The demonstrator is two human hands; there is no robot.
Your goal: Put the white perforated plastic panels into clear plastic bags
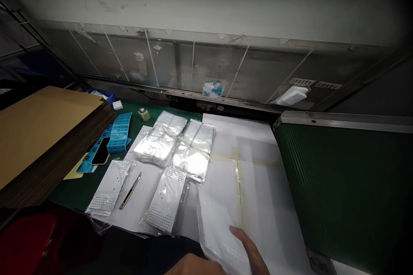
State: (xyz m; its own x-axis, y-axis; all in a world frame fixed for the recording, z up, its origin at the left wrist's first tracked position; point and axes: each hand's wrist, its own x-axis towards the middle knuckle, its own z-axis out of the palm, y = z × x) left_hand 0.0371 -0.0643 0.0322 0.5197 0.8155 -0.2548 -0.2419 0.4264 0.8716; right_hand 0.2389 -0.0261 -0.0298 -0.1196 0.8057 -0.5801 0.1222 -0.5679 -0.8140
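Observation:
A white slotted panel in a clear plastic bag (219,227) is tilted over the paper-covered table at the bottom of the head view. My right hand (251,249) grips its right side, thumb on the top face. At the lower edge of the view my left hand (195,264) is closed against the panel's lower left side; its fingertips are hidden. Two stacks of similar bagged white panels lie to the left, one stack (166,202) nearer and another stack (108,189) farther off. Between them rests a craft knife (130,191).
Two tied bundles of clear plastic bags, a left bundle (161,137) and a right bundle (193,148), lie mid-table. Leftward are blue label sheets (119,131), a phone (101,152), a small bottle (143,114) and piled cardboard (41,124). A green conveyor belt (348,189) borders the right.

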